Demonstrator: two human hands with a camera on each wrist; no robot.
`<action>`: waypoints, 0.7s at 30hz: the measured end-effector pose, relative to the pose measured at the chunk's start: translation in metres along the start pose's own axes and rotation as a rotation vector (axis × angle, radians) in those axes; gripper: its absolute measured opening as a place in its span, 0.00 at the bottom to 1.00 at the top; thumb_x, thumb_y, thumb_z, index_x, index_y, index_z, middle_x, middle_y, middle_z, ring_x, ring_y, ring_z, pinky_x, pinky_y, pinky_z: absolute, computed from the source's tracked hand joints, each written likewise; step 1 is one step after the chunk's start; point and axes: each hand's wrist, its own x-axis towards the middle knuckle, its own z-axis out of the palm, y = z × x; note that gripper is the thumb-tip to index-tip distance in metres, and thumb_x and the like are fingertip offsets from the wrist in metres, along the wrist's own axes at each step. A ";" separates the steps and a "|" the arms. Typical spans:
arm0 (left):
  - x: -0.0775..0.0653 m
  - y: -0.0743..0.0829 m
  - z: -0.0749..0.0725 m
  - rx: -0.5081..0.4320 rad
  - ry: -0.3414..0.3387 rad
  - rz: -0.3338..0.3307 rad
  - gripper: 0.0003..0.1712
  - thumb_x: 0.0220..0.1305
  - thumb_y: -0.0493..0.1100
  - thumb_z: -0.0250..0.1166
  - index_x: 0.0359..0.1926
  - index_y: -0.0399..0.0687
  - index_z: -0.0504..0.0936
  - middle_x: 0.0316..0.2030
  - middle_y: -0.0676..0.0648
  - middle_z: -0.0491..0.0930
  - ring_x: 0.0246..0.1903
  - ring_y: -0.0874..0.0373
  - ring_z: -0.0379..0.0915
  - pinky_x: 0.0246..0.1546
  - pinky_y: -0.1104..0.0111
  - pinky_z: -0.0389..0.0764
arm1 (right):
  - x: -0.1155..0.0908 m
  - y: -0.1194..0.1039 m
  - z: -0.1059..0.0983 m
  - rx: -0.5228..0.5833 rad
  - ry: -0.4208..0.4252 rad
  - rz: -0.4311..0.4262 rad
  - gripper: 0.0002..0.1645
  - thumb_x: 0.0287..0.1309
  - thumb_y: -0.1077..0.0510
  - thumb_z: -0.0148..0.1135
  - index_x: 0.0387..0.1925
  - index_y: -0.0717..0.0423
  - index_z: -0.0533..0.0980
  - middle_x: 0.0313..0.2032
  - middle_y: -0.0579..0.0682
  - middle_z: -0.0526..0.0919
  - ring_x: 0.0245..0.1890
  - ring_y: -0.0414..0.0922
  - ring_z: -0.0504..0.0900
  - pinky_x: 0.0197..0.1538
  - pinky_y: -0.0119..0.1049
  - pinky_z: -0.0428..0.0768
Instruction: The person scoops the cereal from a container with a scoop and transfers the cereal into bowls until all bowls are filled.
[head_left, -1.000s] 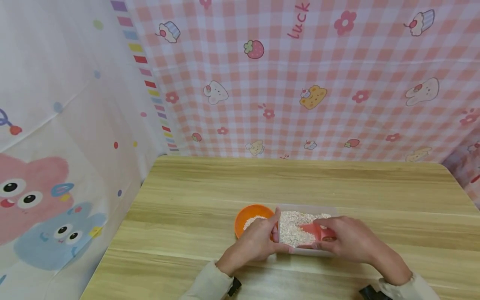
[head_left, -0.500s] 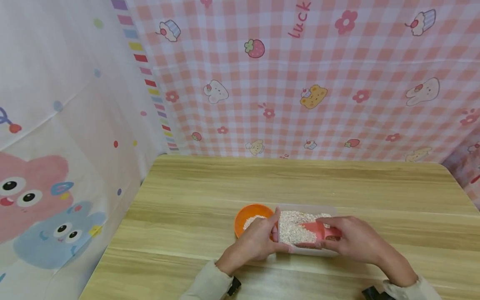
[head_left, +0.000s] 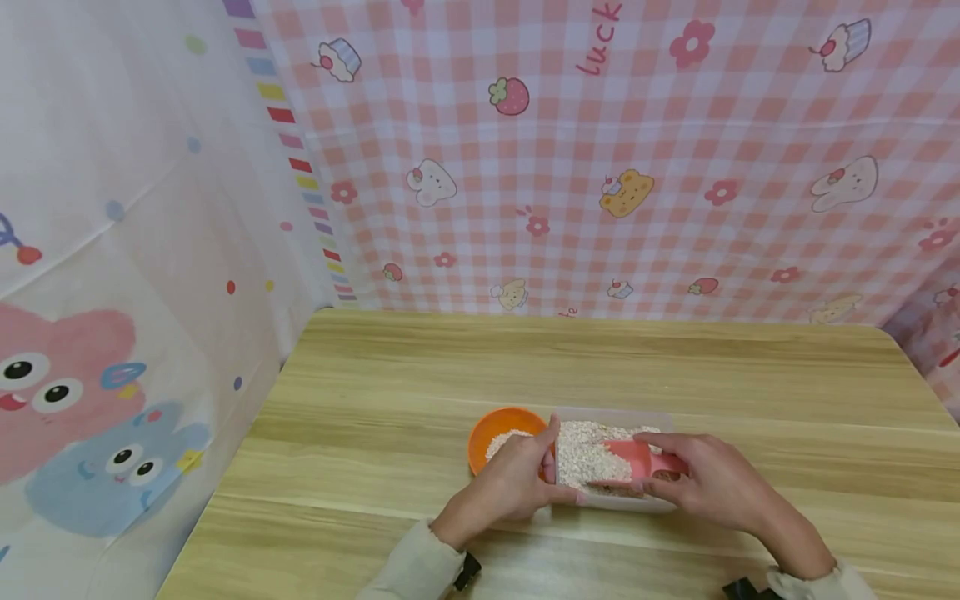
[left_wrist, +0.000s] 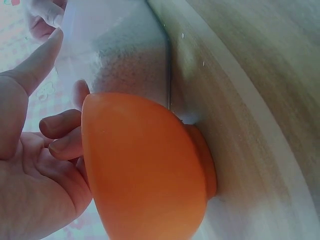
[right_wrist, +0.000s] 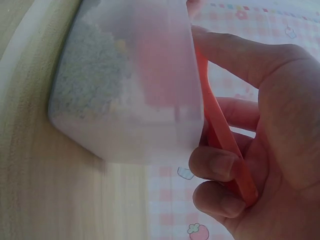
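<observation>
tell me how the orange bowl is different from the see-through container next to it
The orange bowl is round, while the container is a longer, rectangular box. The bowl is solid orange; the container is colourless and cloudy, with its contents showing through. A red scoop sits in the container, while none shows in the bowl. Both hold pale flakes.

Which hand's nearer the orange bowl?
Left. The left hand is close beside the orange bowl, partly covering it in the head view; the right hand holds the red scoop toward the end of the translucent container away from it.
</observation>
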 end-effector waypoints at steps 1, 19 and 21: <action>0.000 0.000 0.000 0.002 0.000 -0.002 0.62 0.51 0.56 0.77 0.76 0.38 0.51 0.21 0.60 0.71 0.18 0.69 0.63 0.25 0.78 0.69 | 0.000 0.001 0.000 0.000 0.004 -0.003 0.32 0.49 0.48 0.76 0.55 0.54 0.81 0.44 0.47 0.85 0.29 0.37 0.69 0.33 0.32 0.66; 0.000 -0.001 0.002 0.006 0.011 -0.002 0.62 0.51 0.57 0.77 0.76 0.39 0.52 0.19 0.61 0.71 0.18 0.70 0.62 0.25 0.78 0.67 | -0.011 0.012 0.019 0.007 0.213 -0.075 0.33 0.44 0.52 0.79 0.55 0.52 0.81 0.45 0.50 0.87 0.34 0.36 0.75 0.37 0.36 0.76; 0.001 -0.001 0.002 0.004 0.015 -0.003 0.62 0.51 0.56 0.77 0.76 0.38 0.52 0.19 0.61 0.71 0.18 0.69 0.61 0.24 0.78 0.67 | -0.011 0.013 0.020 0.002 0.242 -0.087 0.33 0.43 0.52 0.80 0.55 0.53 0.81 0.45 0.51 0.87 0.36 0.36 0.78 0.38 0.39 0.79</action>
